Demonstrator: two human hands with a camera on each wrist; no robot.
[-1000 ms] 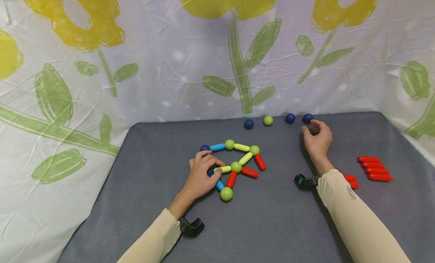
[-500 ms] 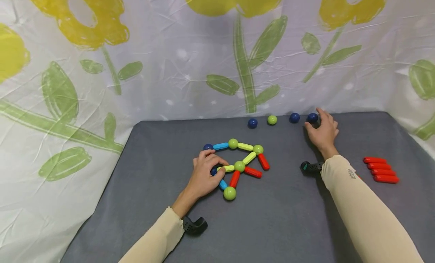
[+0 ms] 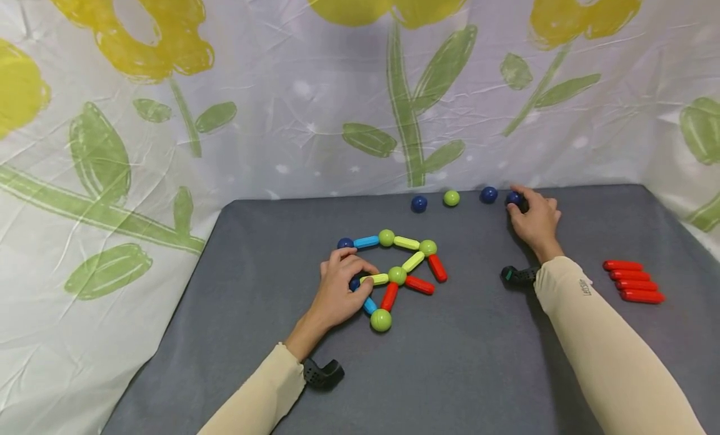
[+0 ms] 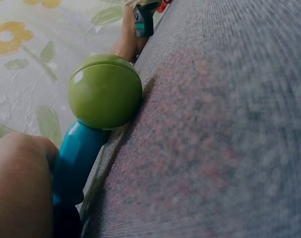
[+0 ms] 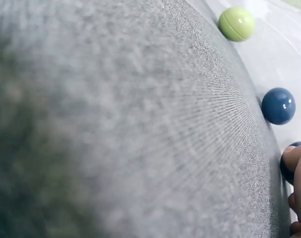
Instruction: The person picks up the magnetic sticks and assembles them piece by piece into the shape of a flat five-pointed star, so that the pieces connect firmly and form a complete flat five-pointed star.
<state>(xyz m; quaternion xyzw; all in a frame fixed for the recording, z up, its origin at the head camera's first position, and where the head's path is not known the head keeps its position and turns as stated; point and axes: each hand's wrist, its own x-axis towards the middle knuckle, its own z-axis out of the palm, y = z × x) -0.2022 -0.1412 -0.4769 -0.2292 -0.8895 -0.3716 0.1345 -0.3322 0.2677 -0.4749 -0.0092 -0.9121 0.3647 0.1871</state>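
Note:
At the back right my right hand pinches a dark blue ball between thumb and fingers. In the right wrist view the thumb lies against that ball, which the hand partly hides. My left hand grips the left side of a flat figure of balls and short sticks, its fingers round a dark blue ball that is mostly covered. From there a yellow-green stick runs to a green ball. A blue stick leads to a larger green ball.
Along the back edge stand another two blue balls, one left and one right, with a green ball between them. Several red sticks lie in a row at the right. A flowered cloth hangs behind the grey table.
My right hand has reached right and back to the rightmost blue ball, closed its fingers on it and shifted it slightly. My left hand keeps its hold on the figure.

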